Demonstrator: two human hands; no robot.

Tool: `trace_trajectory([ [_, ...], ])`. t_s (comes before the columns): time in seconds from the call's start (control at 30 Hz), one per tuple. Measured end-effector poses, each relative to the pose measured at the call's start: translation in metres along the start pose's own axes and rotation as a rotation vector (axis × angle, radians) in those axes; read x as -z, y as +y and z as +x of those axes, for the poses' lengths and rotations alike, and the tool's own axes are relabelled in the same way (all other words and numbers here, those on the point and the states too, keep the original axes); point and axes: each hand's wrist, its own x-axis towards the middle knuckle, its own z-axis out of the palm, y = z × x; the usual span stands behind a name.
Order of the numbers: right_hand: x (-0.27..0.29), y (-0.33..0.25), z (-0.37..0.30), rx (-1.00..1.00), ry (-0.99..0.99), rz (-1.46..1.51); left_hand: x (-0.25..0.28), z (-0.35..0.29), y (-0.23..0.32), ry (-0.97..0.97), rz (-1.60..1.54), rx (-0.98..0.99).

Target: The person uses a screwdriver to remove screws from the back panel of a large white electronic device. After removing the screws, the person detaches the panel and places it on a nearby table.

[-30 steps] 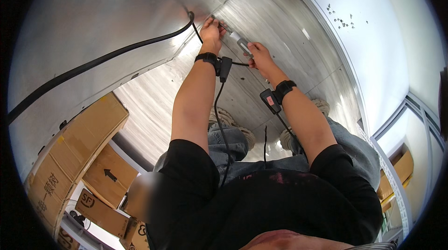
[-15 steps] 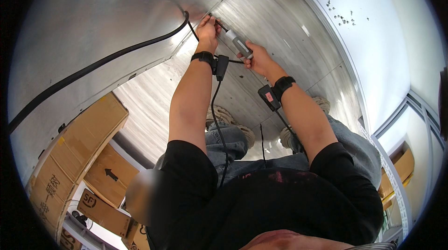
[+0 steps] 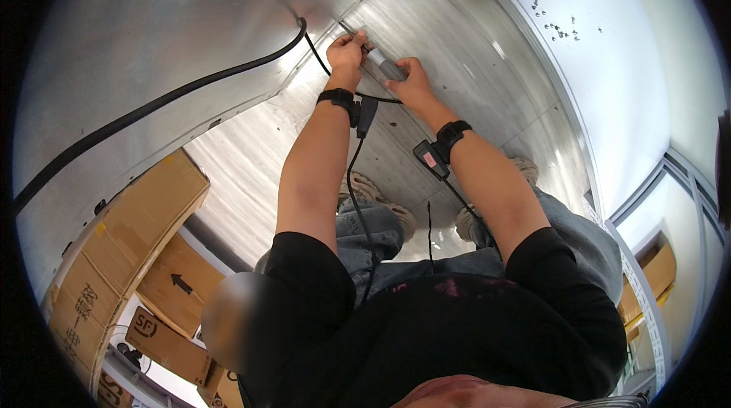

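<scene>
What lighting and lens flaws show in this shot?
Head view: glare streaks on the floor and a sheen on the metal panel; head view again: the lens curves the white surface's edge, the corners go black, a patch beside the left sleeve is blurred.

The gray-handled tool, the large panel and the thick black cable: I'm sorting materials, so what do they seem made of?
Gray-handled tool: probably matte plastic outside, judging by its two-tone gray handle.
Large panel: likely bare sheet metal, satin, given its silvery, blurred reflections.
Thick black cable: perhaps rubber or soft plastic outside, dull-looking, since it bends smoothly.
</scene>
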Motion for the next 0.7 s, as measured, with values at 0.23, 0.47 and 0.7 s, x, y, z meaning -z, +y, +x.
trace_trajectory([
  [0.23,0.031,-0.022,-0.010,-0.467,-0.287,0.495,0.002,0.007,0.004,-0.080,-0.002,0.083],
  [0.47,0.018,-0.008,-0.006,-0.221,-0.127,0.266,0.006,0.009,-0.002,-0.145,0.110,0.048],
  [0.7,0.001,0.013,0.006,0.202,0.161,-0.243,-0.007,-0.016,0.002,-0.167,0.357,0.098],
])
